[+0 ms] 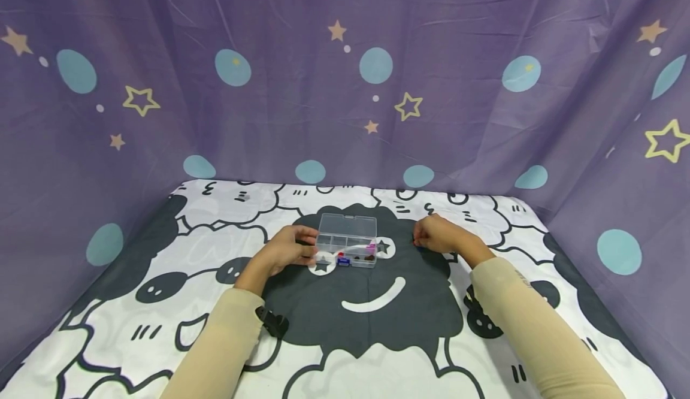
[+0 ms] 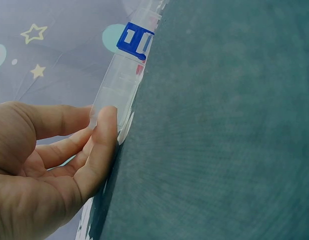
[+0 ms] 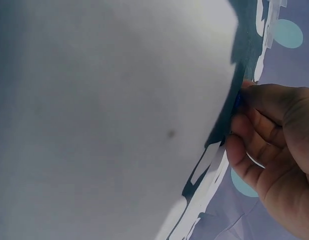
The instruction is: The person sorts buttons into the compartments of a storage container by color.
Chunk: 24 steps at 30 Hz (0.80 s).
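A clear plastic compartment box (image 1: 347,226) stands on the dark face print with its lid raised at the back. Small red (image 1: 341,255), pink (image 1: 372,247) and dark pieces (image 1: 369,258) show inside. On its front is a blue clasp-like part (image 2: 136,40). My left hand (image 1: 291,247) grips the box's left end between thumb and fingers. To the right of the box, my right hand (image 1: 435,233) is down at the cloth with curled fingers. At its fingertips a small blue thing (image 3: 238,103) shows, mostly hidden; its kind cannot be made out.
A white cloth with black cartoon sheep (image 1: 205,279) covers the table. Purple curtains (image 1: 291,99) with stars and blue spots hang behind and at both sides. A black strap-like piece (image 1: 272,322) sits at the left wrist.
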Motion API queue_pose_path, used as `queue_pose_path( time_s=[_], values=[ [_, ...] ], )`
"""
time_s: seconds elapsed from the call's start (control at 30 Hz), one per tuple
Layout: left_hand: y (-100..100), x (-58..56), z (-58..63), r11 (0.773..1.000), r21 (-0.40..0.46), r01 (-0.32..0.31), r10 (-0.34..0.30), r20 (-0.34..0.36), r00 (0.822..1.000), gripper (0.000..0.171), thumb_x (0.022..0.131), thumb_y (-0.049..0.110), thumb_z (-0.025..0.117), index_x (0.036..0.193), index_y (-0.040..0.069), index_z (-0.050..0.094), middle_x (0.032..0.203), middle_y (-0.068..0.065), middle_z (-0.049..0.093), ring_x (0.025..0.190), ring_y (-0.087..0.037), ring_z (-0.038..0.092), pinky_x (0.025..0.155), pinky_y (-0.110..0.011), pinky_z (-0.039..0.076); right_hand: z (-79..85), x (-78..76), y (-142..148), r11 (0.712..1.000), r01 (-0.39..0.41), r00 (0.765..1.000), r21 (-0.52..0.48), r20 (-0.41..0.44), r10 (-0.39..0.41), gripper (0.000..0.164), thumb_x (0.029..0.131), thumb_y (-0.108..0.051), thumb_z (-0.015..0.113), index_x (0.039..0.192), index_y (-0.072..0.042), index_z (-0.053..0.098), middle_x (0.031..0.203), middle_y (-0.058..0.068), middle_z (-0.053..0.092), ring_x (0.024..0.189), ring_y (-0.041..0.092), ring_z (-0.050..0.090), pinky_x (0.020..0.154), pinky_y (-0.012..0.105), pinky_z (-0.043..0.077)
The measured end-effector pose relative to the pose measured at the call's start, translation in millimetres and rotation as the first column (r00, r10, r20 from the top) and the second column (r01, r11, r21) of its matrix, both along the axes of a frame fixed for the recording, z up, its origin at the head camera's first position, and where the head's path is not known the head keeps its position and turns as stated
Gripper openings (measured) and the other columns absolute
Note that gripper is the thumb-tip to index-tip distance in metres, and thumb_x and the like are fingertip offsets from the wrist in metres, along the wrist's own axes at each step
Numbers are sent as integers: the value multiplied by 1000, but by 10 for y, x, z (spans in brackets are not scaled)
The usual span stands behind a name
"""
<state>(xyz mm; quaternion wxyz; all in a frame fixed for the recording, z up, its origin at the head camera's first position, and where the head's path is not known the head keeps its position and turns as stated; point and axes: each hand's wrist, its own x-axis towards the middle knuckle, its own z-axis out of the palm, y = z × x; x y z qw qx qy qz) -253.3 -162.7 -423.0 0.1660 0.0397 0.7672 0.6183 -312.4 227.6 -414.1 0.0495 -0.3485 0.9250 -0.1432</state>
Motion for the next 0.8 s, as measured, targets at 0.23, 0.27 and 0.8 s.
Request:
queue_pose_path(
  time_s=[0.23, 0.27, 0.8],
  values=[
    [2, -6, -12, 1000, 7, -5, 5, 3, 1000, 49, 95, -12, 64, 141, -5, 53, 132, -25, 52, 99, -28, 67, 79, -36, 65, 23, 7, -11, 999, 20, 997, 35, 75, -22, 7, 96, -7, 71, 89, -8, 70, 77, -5, 65, 70, 8, 58, 66, 29, 54],
    [1, -7, -13, 1000, 5, -4, 4, 2, 1000, 48, 95, -12, 63, 141, -5, 53, 132, -25, 52, 99, -28, 67, 80, -36, 65, 27, 10, -12, 999, 22, 996, 37, 82, -25, 7, 96, -7, 71, 89, -8, 69, 77, -4, 65, 71, 8, 58, 66, 29, 54],
    [0, -17, -26, 1000, -8, -8, 8, -3, 1000, 48, 95, -12, 63, 141, -3, 54, 131, -24, 52, 99, -28, 67, 79, -36, 65, 52, 60, 16, 999, -44, 996, 10, 75, 43, 12, 95, 0, 63, 86, -7, 66, 74, -6, 57, 65, 7, 48, 63, 25, 47]
  ],
)
